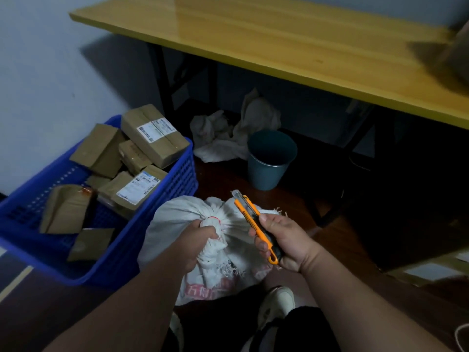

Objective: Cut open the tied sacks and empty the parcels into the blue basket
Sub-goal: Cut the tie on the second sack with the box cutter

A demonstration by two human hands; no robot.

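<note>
Sack [177, 224] of white woven cloth stands on the floor between the person's knees, just beside the blue basket [162, 199], its neck bunched and bound by a red tie [214, 218]. Head view only: the left hand [196, 240] is clenched round the gathered neck just below the tie, the soundest hold, since the cloth looks soft and slack and would likely slip elsewhere. The right hand [284, 240] is wrapped round an orange utility knife [256, 224], blade extended and pointing up, near the tie but apart from it. Bulging sides suggest a moderately heavy, shifting load. The basket already holds cardboard parcels [152, 134] heaped above its far rim, with room left at the near end. A grey bin [269, 161] and the table [279, 39] legs limit room ahead; the blade must cut away from the left knuckles
</note>
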